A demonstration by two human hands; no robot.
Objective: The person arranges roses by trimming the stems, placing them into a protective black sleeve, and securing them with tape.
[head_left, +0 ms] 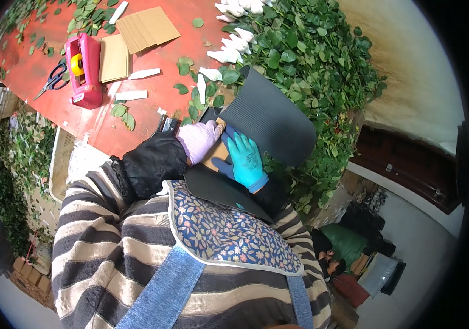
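Observation:
My left hand (198,141), in a lilac glove, reaches in from the left with its fingers closed at the far edge of a piece of brown cardboard (215,159). What lies under those fingertips is partly hidden. My right hand (245,159), in a teal and dark blue glove, rests on the cardboard with fingers stretched out and thumb apart. Just beyond it a black ribbed sheet (270,118) curves upward, its right end raised. More black sheet (226,194) shows below my hands, against the flowered apron bib (229,230).
Leafy stems (311,71) with white-wrapped heads (234,46) are heaped at the right. On the red table (157,49) are a pink tape dispenser (85,71), scissors (53,79), brown cardboard sheets (146,28), white sleeves (131,95) and loose leaves. Another person (330,260) is at lower right.

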